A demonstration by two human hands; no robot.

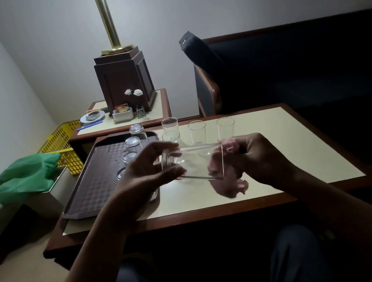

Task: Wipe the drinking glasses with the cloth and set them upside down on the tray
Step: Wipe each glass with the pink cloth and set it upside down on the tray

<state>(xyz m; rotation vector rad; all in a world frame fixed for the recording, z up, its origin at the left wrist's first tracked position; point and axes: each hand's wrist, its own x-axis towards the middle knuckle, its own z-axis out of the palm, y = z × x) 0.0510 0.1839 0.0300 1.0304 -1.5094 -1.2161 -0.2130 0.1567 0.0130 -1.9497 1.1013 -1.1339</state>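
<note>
I hold one drinking glass (192,164) on its side above the table (278,151), just right of the brown tray (86,192), its long axis running left to right between my hands. My left hand (150,170) cups the base end, fingers curled over the top and thumb beneath. My right hand (254,152) is bunched around the pink cloth (228,180) and pushes it into the open mouth; the cloth shows through the glass wall and hangs below the rim. Four glasses (132,145) already stand upside down in a row along the tray's right side. Four more upright glasses (197,131) wait beyond the tray's right edge, at the table's far side. Judgement: wiping is mid-way. The tray lies on the left hand's side, so that hand is nearer for setting down; the mouth now faces right and must turn downward.
</note>
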